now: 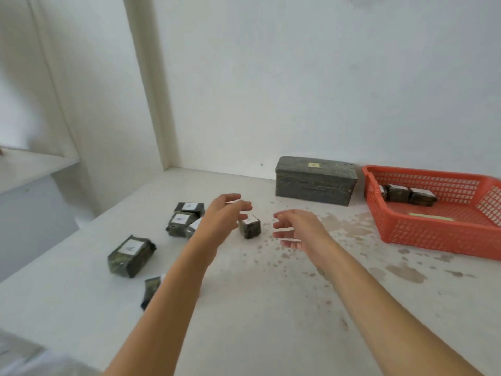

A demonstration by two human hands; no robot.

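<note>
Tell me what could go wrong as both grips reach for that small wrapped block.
The left grip hides part of the small wrapped block, so the grasp may land off-centre and tip it. The left forearm crosses over a lone packet and beside the packet cluster; pulling back could knock them. The right grip is open close by; both could collide.

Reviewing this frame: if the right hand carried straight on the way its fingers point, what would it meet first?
The right hand, open, points at the small wrapped block just beyond its fingertips, so probably that first. Depth is uncertain, so it might pass above.
</note>
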